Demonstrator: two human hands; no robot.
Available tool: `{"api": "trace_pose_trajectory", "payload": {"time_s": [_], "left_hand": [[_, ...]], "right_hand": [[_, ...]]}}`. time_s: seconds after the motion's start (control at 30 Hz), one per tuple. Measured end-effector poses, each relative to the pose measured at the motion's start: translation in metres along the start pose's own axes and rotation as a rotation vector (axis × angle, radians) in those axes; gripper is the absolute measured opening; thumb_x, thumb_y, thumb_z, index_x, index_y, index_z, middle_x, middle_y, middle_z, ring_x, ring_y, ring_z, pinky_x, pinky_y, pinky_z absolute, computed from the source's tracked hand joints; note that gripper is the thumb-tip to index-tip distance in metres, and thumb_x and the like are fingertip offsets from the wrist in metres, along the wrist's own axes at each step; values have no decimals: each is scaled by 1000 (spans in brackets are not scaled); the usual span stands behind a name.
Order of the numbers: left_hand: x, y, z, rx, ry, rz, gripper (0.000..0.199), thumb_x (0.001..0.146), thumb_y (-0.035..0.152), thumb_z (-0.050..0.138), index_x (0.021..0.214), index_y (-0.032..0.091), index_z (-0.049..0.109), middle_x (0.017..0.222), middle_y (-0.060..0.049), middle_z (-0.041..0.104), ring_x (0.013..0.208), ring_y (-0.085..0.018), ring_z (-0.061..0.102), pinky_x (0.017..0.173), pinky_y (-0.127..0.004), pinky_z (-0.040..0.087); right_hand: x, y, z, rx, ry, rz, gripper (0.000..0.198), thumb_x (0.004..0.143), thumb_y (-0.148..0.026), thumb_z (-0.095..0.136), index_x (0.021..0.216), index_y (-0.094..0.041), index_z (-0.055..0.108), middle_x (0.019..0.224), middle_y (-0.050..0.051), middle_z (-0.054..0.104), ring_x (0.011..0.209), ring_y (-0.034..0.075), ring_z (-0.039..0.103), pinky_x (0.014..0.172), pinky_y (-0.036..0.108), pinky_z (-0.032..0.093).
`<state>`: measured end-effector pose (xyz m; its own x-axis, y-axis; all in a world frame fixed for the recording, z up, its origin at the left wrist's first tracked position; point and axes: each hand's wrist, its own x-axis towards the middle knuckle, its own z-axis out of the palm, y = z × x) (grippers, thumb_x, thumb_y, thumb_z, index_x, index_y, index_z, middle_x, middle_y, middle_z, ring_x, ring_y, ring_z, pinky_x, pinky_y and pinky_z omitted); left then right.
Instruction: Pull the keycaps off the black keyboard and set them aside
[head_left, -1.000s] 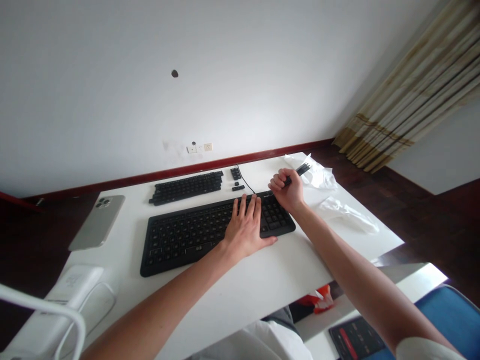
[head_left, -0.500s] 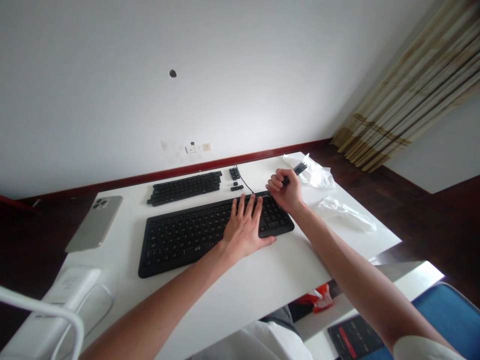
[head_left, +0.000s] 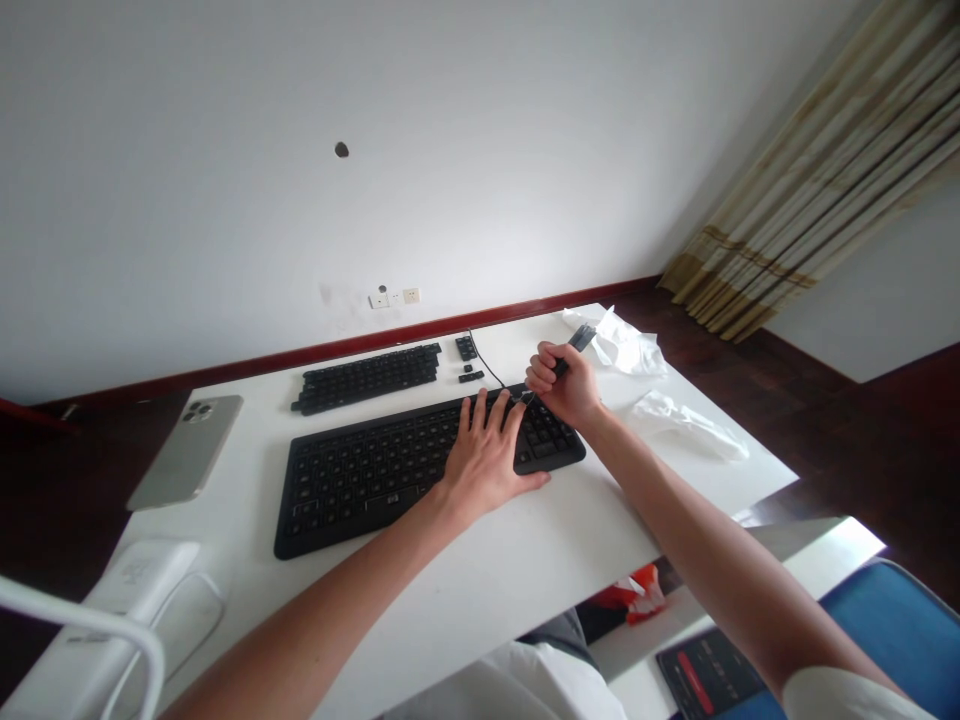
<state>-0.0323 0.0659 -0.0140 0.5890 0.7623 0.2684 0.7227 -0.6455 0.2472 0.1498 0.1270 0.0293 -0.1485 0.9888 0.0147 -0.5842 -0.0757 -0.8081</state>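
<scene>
A pale grey wall rises behind a glossy white rectangular table, with beige-and-gold striped curtains to the right over dark wooden flooring. Near the middle of the tabletop lies a long black plastic keyboard, set at a slant.

The left hand rests on its right half, fingers extended and spread across it, thumb pointing right near the front edge. The right hand is above the keyboard's far right part, its fingers curled closed around a slim dark tool with a broad, flat upper end; the lower end is too small to make out clearly.

Beyond the keyboard sit a block of loose black keycaps in rows and a smaller cluster of black keys beside a thin black cable. Crumpled white translucent wrapping lies right of the tool, and a silver-grey smartphone lies at the left.
</scene>
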Motion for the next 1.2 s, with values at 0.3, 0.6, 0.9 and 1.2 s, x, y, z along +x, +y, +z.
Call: {"api": "trace_pose_trajectory", "payload": {"time_s": [0.3,0.6,0.9,1.2], "left_hand": [[0,1,0,-1,27,4,103,77,73,76,153,11,43,165,-21,41,158,-46,26,129,-62,21],[1,4,-3,5,18,-16,84,74,69,81,129,9,59,162,-25,44,157,-47,28,129,-61,23],[1,4,-3,-4,14,-27,90,74,71,80,134,7,57,162,-25,44,157,-47,28,128,-62,25],[2,5,-5,14,18,-25,89,74,72,79,134,10,58,161,-24,47,156,-47,31,127,-63,27]], "right_hand": [[1,3,0,6,34,-24,34,84,-27,63,64,-22,35,54,-7,22,51,11,15,46,22,26],[-3,14,7,-37,-13,5,37,85,-26,61,63,-22,32,53,-7,23,50,10,16,47,23,25],[-5,23,8,-67,-9,-66,35,81,-25,61,60,-22,33,50,-7,21,49,10,15,48,24,25],[-5,23,12,-110,59,-29,41,83,-28,62,59,-23,29,50,-8,19,48,9,13,46,25,22]]}}
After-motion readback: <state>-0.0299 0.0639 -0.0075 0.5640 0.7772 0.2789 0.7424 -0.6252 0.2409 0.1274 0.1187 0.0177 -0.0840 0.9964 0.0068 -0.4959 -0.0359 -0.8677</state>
